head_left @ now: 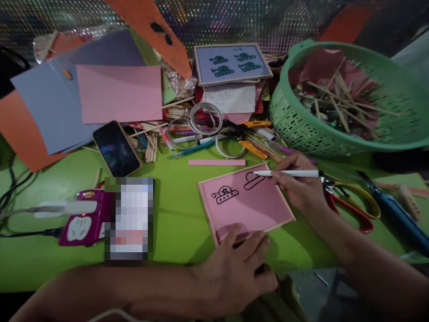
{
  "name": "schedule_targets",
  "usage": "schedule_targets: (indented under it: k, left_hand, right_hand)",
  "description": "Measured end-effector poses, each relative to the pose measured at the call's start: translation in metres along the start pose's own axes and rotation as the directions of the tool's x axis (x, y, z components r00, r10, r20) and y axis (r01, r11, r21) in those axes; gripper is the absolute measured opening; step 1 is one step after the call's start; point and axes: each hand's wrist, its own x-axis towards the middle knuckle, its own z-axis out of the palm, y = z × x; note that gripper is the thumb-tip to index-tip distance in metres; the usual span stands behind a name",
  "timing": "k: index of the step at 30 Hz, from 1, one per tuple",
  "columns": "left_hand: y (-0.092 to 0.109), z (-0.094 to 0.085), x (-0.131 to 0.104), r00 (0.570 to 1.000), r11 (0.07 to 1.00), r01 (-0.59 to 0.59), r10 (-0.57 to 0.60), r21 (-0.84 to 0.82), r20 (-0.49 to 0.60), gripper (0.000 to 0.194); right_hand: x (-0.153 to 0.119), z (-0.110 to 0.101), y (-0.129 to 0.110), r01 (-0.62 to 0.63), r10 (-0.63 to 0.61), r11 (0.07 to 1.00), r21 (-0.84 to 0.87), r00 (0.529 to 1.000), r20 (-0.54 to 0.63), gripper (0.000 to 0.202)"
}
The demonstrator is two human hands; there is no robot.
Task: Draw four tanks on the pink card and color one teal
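Observation:
A pink card (248,210) edged with thin wooden sticks lies on the green table. A finished black line drawing of a tank (225,194) is at its upper left. Beside it is a second, plainer tank outline (254,180). My right hand (300,185) pinches a white marker pen (298,173), its tip at the top of that second outline. With fingers spread, my left hand (243,264) rests over the card's lower edge. Just above the card is a narrow pink paper strip (216,162).
At the back right stands a green basket (311,136) of sticks and scraps. A framed blue card (233,65) with tank drawings, tape rolls (206,118) and pens lie behind. On the left are phones (117,147), a purple power socket (85,223) and coloured paper (120,94). Scissors (351,208) lie right.

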Motion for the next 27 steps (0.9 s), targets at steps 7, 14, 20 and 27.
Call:
schedule_targets:
  k: [7,14,20,27]
  left_hand:
    - [0.0005,0.0001,0.0008,1.0,1.0,0.011,-0.011,0.0,0.016,0.019]
    - [0.0002,0.0009,0.0005,0.999,1.0,-0.009,0.009,-0.011,0.04,0.024]
    - [0.0008,0.0026,0.0007,1.0,1.0,-0.001,0.001,0.003,0.019,0.024]
    - [-0.0016,-0.0017,0.0011,1.0,1.0,0.002,-0.002,0.0,0.003,0.018]
  right_hand:
    - [-0.0016,0.0008,-0.0029,0.053,-0.051,0.992,-0.112,0.998,0.028,0.018]
    - [-0.0024,0.0027,-0.0075,0.059,-0.055,0.989,-0.133,0.998,0.03,0.017]
    - [-0.0027,0.003,-0.0077,0.088,-0.084,0.98,-0.18,0.996,0.031,0.019]
    - [-0.0032,0.0038,-0.0074,0.087,-0.084,0.978,-0.188,0.996,0.028,0.015]
